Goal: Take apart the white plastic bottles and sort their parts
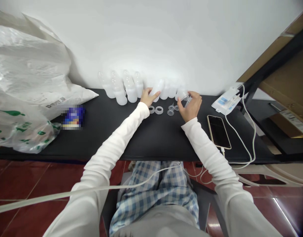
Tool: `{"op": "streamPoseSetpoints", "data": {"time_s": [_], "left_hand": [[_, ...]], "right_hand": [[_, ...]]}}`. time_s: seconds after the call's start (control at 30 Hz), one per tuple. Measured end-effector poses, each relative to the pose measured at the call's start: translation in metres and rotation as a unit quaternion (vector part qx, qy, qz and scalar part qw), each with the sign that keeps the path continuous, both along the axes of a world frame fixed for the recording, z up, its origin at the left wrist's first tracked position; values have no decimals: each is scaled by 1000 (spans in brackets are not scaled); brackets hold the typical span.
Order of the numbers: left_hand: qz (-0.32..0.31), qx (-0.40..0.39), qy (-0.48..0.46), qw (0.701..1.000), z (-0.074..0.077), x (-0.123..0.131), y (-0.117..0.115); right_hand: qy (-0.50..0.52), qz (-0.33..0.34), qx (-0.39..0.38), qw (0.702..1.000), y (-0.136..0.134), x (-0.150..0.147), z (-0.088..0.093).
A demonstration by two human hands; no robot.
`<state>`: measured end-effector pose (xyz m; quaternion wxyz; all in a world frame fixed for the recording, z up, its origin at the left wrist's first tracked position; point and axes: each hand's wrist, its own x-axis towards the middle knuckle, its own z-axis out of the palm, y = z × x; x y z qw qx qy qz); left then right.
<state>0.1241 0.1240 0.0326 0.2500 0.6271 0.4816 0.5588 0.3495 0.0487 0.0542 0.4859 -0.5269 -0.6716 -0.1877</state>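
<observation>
A row of translucent plastic bottles (121, 87) stands along the white wall at the back of a black table (151, 138). My left hand (148, 97) is closed round one bottle (158, 89) in that row. My right hand (190, 106) pinches a small clear plastic piece (185, 95) just above the table. Between the hands lie two clear rings (155, 110) and a few small clear caps (171, 109).
A phone (218, 131) lies face up at the right, plugged into a white cable (247, 131). A white power strip (225, 100) sits beyond it. Big plastic bags (28, 89) crowd the left end, beside a blue packet (73, 116). A dark shelf (277, 85) rises at right.
</observation>
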Motion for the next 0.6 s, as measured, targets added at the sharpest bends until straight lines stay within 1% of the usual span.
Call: {"op": "streamPoseSetpoints", "data": {"time_s": [0.07,0.1,0.2,0.27,0.37,0.5,0.6], "left_hand": [[47,-20,17,999,-2,6,14],[61,-29,21,997,-3,8,20],[89,-41,47,994,-6,14,31],[105,-78,72,989,-7,18,36],[109,-128,84,982,-8,24,43],[94,-118,38,988,-6,34,50],[95,-144,55,984,1,44,48]], "right_hand": [[6,-8,3,1000,1,1,-1],[9,-11,5,1000,2,1,-1],[15,-16,-1,1000,4,2,-2],[16,-19,-11,1000,4,2,-2],[22,-23,-25,999,5,3,-2],[41,-31,-34,998,7,4,-1],[50,-38,-36,997,7,4,-1]]}}
